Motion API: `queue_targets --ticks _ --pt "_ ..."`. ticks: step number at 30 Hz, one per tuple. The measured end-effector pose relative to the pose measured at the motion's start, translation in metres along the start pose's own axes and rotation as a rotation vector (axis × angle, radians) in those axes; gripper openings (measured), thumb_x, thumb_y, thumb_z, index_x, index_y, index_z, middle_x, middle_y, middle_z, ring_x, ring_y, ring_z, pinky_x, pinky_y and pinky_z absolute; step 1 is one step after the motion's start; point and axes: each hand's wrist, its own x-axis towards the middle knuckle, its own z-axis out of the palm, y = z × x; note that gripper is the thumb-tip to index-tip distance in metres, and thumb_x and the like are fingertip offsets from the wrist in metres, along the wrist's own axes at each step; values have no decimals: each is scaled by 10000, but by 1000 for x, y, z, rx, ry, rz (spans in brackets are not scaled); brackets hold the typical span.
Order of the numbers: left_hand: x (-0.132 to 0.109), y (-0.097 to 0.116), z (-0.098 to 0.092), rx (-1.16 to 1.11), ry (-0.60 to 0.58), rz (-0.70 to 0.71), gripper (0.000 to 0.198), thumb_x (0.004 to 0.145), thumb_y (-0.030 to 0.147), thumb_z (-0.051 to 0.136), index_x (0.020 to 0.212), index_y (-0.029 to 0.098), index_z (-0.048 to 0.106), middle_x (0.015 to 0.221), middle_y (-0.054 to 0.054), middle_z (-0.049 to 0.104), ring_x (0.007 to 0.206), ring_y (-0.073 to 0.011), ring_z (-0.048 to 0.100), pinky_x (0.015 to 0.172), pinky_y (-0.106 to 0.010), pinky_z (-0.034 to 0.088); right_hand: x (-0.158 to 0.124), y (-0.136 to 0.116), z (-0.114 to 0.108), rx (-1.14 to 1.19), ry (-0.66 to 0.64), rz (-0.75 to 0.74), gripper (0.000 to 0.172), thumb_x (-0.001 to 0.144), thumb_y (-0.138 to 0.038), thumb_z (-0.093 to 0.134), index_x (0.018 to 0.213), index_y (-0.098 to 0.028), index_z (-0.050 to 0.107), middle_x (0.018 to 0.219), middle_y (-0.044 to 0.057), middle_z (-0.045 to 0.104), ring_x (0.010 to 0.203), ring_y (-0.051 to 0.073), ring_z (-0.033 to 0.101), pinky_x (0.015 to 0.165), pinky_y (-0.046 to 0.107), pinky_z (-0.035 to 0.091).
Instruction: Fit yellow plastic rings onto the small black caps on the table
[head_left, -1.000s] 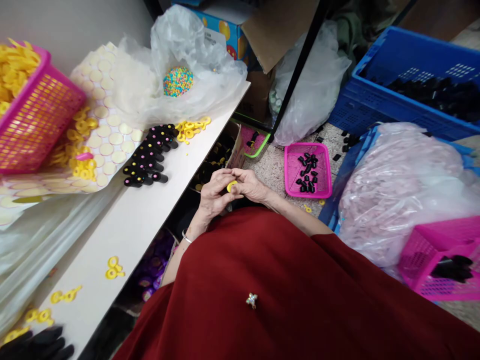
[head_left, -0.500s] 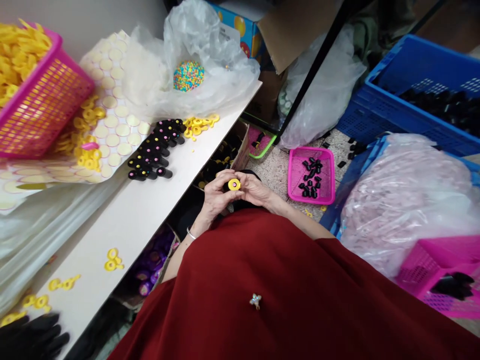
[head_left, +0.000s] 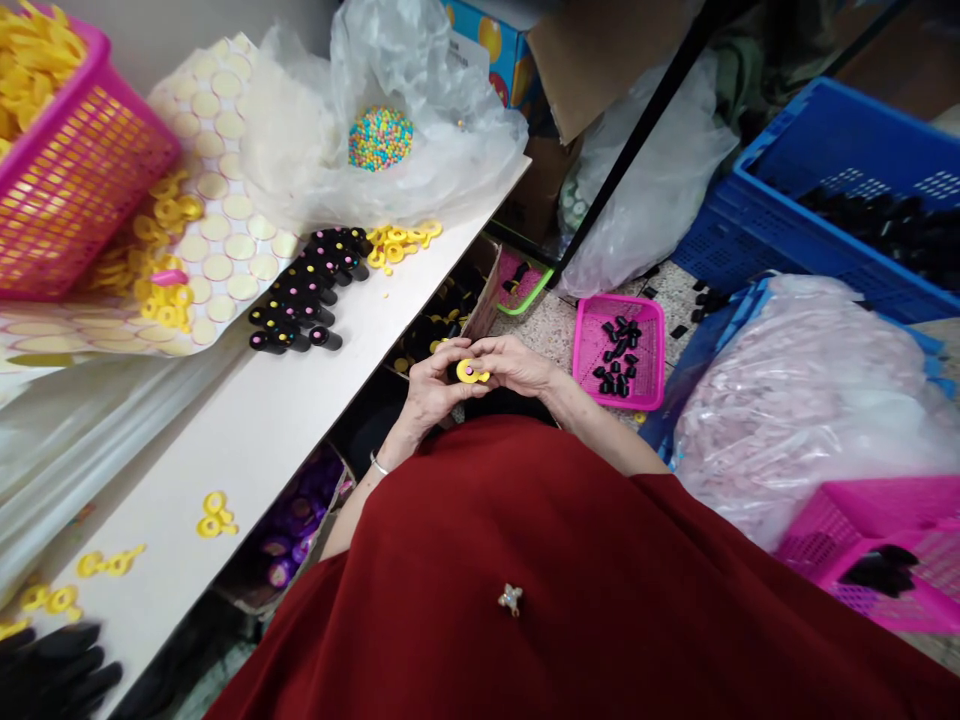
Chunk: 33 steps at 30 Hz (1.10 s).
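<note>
Both hands meet in front of my red garment, just off the edge of the white table [head_left: 262,440]. My left hand [head_left: 429,392] and my right hand [head_left: 517,364] pinch a small yellow ring piece [head_left: 469,372] between their fingertips. A dark part sits under the yellow piece, mostly hidden by the fingers. On the table to the left lies a row of black tubes [head_left: 304,295] with pink tips, and beyond it a small heap of yellow rings [head_left: 401,241].
A pink basket [head_left: 71,190] of yellow parts stands at the left on a sheet of round stickers [head_left: 217,200]. A clear bag holds coloured beads [head_left: 380,138]. A pink tray [head_left: 619,350] of black pieces lies on the floor, with a blue crate [head_left: 825,190] and a large plastic bag [head_left: 810,390] at the right.
The yellow piece has turned between my fingers, showing its round face and now a second loop. The view has shifted slightly; my hands stay in the same place.
</note>
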Motion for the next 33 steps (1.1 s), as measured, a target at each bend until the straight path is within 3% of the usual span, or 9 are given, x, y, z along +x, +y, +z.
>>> queue_targets --ticks 2,12,16,18,21,22,24,28,33 --pt "1 0 -1 17 -7 19 457 440 297 905 843 179 725 1040 -98 666 1077 -233 591 959 -409 471 1 -6 3 -44 29 25 343 554 -271 848 807 -111 681 714 9 670 608 96 630 530 200 533" --pt "-1 1 -4 12 -58 -24 386 492 288 885 834 180 743 1003 -91 674 1055 -233 605 980 -433 456 10 -10 5 -162 31 63 277 465 -156 835 655 -91 644 578 -18 621 512 72 567 479 187 477" --pt "0 1 -6 29 -34 -2 404 497 291 882 865 190 747 989 -77 678 1040 -215 605 958 -400 477 10 -5 8 -184 47 50 352 475 -245 859 700 -112 623 611 -9 609 541 94 578 487 212 499" --pt "1 2 -7 34 19 -3 405 510 285 876 884 197 746 947 -56 681 978 -187 616 924 -362 495 8 -4 9 -230 95 -44 370 595 -395 809 780 -131 628 672 8 611 568 103 577 504 234 512" --pt "3 5 -9 -35 68 -67 416 523 266 870 912 198 738 891 -31 690 845 -140 632 822 -293 528 1 -7 7 -441 223 -380 340 767 -483 658 903 -171 647 876 47 617 682 110 570 597 255 527" --pt "2 6 -10 -75 63 -95 442 508 259 875 922 195 735 879 -29 696 811 -133 637 785 -276 536 0 -10 5 -539 209 -491 314 791 -460 641 940 -185 655 955 57 609 728 114 565 649 270 531" --pt "1 10 -12 -152 22 -145 511 461 245 890 943 185 733 856 -32 710 764 -135 653 727 -260 551 -3 -15 1 -737 59 -628 287 805 -389 642 1026 -207 660 1075 66 576 836 134 559 757 312 523" --pt "-1 20 -14 -189 -114 -239 556 435 239 895 960 149 737 817 -49 728 699 -152 673 676 -274 576 -3 -29 -2 -1034 -291 -699 322 836 -305 606 1144 -211 626 1086 67 529 997 178 528 849 364 492" --pt "-3 27 -15 -64 -231 -280 485 464 266 886 910 130 754 723 -41 719 587 -143 642 579 -258 561 -5 -46 9 -1350 -494 -713 290 936 -261 432 1175 -176 572 997 76 512 902 156 520 777 313 485"
